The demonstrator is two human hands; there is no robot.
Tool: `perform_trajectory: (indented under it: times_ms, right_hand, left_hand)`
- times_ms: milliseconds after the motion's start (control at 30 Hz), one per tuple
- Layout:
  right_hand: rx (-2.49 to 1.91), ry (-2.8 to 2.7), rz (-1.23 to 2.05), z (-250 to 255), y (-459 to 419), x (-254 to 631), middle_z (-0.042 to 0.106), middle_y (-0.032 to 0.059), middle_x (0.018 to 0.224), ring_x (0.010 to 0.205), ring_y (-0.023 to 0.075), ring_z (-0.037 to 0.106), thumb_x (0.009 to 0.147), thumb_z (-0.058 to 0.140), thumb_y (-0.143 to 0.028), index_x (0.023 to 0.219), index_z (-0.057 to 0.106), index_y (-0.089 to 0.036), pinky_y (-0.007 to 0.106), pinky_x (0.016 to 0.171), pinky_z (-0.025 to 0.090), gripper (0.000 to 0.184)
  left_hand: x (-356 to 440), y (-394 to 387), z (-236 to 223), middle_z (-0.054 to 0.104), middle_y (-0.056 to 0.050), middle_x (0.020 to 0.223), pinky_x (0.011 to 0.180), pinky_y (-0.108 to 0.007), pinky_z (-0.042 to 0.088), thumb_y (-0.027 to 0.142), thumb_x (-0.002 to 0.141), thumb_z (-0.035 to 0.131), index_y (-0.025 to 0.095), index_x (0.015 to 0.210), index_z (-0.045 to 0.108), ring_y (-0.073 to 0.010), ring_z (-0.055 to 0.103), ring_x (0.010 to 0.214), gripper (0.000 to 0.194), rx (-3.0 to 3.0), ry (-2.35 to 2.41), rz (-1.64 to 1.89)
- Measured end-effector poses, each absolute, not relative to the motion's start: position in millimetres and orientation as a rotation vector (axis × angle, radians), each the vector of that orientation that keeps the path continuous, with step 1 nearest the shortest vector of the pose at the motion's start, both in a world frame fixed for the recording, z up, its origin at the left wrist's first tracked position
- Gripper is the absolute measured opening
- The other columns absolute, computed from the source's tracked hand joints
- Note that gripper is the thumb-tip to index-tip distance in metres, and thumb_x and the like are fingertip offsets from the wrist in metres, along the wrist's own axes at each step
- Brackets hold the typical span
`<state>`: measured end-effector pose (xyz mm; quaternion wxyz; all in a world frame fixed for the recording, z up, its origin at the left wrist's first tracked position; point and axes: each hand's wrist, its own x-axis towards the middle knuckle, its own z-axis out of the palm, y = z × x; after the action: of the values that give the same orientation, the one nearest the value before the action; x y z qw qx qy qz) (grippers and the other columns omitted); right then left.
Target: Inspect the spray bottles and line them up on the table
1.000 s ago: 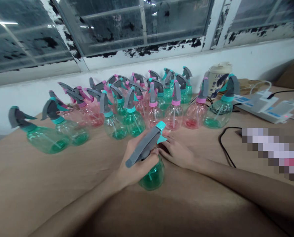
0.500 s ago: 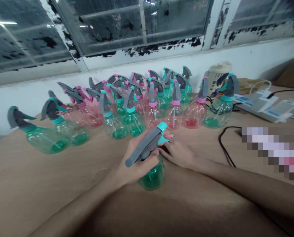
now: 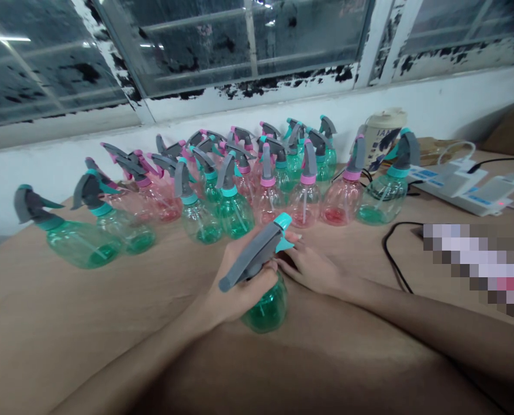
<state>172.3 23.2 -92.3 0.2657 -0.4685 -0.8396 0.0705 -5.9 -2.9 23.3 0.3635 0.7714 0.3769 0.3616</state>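
Note:
In front of me a green-tinted spray bottle [image 3: 266,308] leans over, its grey head and teal nozzle pointing up and to the right. My left hand [image 3: 242,285] is closed around its neck, just under the grey head. From the right, my right hand [image 3: 315,268] meets the bottle beside the teal trigger, with thumb and fingers curled in against it. Its fingertips are partly hidden behind the spray head. Green liquid shows in the lower part of the bottle.
Several spray bottles with pink or teal collars [image 3: 265,199] crowd the back of the wooden table [image 3: 123,305]. A printed cup [image 3: 380,132] stands at the wall. Power strips [image 3: 464,187] and a black cable [image 3: 390,259] lie on the right. A blurred patch covers the right edge.

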Motion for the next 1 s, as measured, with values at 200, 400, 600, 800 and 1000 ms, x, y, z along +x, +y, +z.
perform_trajectory:
  times_ms: [200,400,600,800,1000]
  right_hand:
    - [-1.245,-2.283,0.204,-91.6,23.7,172.7,0.066,0.0137,0.105,0.104,0.0263,0.059,0.095,0.044,-0.029,0.1,0.061,-0.014,0.042,0.087,0.049,0.023]
    - [-1.264,-2.272,0.21,-90.8,22.9,172.2,0.066,0.0142,0.104,0.103,0.0265,0.059,0.096,0.043,-0.029,0.099,0.061,-0.013,0.042,0.087,0.049,0.024]
    - [-1.267,-2.289,0.202,-89.4,22.5,172.1,0.065,0.0142,0.106,0.106,0.0271,0.058,0.096,0.044,-0.03,0.1,0.061,-0.013,0.043,0.088,0.049,0.025]
    - [-1.231,-2.279,0.172,-94.9,25.0,173.8,0.062,0.0146,0.117,0.116,0.0275,0.054,0.096,0.042,-0.03,0.108,0.06,-0.014,0.045,0.096,0.046,0.027]
    - [-1.227,-2.281,0.174,-96.2,26.1,173.6,0.063,0.0144,0.12,0.115,0.027,0.055,0.095,0.043,-0.03,0.112,0.059,-0.013,0.045,0.098,0.046,0.029]
  left_hand:
    - [-6.5,-3.5,19.6,0.045,0.005,0.059,0.05,-0.025,0.04,0.019,0.066,0.049,0.024,0.067,0.047,-0.0131,0.043,0.054,0.006,2.062,0.943,0.966]
    - [-7.2,-3.9,17.6,0.043,0.005,0.06,0.048,-0.023,0.039,0.018,0.068,0.047,0.023,0.068,0.047,-0.0117,0.041,0.053,0.005,2.074,0.949,0.976]
    - [-6.3,-2.0,18.1,0.046,0.005,0.059,0.048,-0.024,0.04,0.02,0.068,0.047,0.023,0.073,0.051,-0.0121,0.043,0.052,0.008,2.061,0.928,0.972]
    - [-9.0,-1.9,20.9,0.053,0.003,0.061,0.05,-0.024,0.043,0.016,0.064,0.05,0.022,0.083,0.059,-0.0123,0.047,0.051,0.022,2.066,0.817,0.914]
    - [-8.0,-3.5,20.4,0.059,0.002,0.07,0.055,-0.026,0.047,0.019,0.067,0.048,0.023,0.081,0.061,-0.0136,0.052,0.056,0.019,2.096,0.917,0.969]
